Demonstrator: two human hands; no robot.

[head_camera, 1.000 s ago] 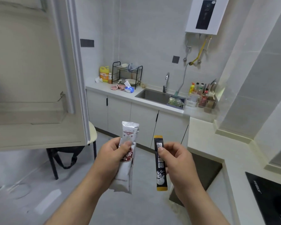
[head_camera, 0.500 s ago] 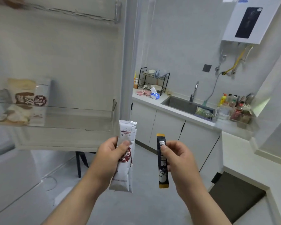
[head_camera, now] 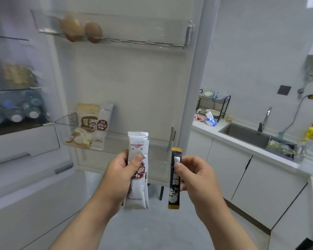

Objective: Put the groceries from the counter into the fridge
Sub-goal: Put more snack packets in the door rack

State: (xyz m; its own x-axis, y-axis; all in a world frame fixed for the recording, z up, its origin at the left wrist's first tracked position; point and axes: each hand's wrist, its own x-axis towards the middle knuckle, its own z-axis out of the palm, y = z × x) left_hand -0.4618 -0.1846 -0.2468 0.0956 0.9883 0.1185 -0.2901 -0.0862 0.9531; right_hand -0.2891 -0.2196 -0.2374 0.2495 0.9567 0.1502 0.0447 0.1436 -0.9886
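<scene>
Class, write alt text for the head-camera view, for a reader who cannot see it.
Two hands hold sachets before an open fridge door: the left hand grips a white sachet, the right hand pinches a slim black sachet. The lower door shelf behind them holds two packets, and the upper door shelf two rounded brown items.

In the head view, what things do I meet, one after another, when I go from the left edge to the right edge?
plastic bottles → snack bag → white sachet → black sachet → dish rack → tap → yellow bottle
</scene>
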